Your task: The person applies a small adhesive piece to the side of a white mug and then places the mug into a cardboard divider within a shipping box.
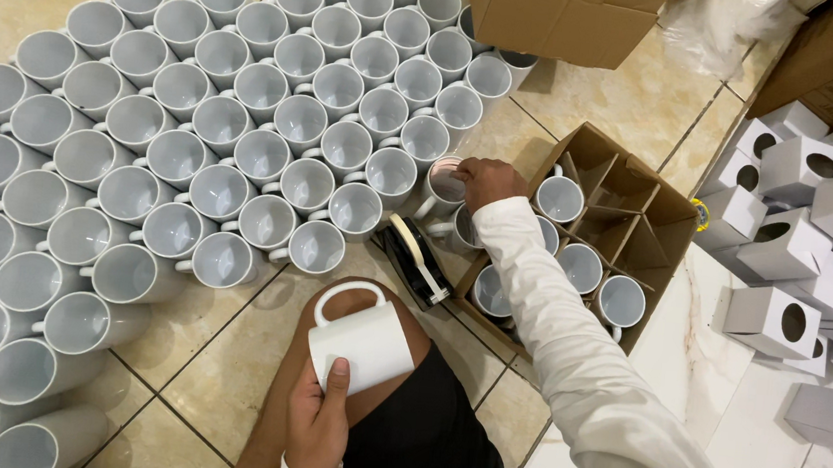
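Left hand (318,418) grips a white mug (364,343) (on its side); right hand (486,182) pinches another mug (443,191).

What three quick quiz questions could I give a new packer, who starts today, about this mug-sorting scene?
1. True or false: the left hand holds a white mug against the knee.
2. The right hand grips: A) a tape dispenser B) the rim of a mug C) a small white box.
3. Fill in: the open cardboard box has cardboard ____ separating its mugs.

Key: 1 true; 2 B; 3 dividers.
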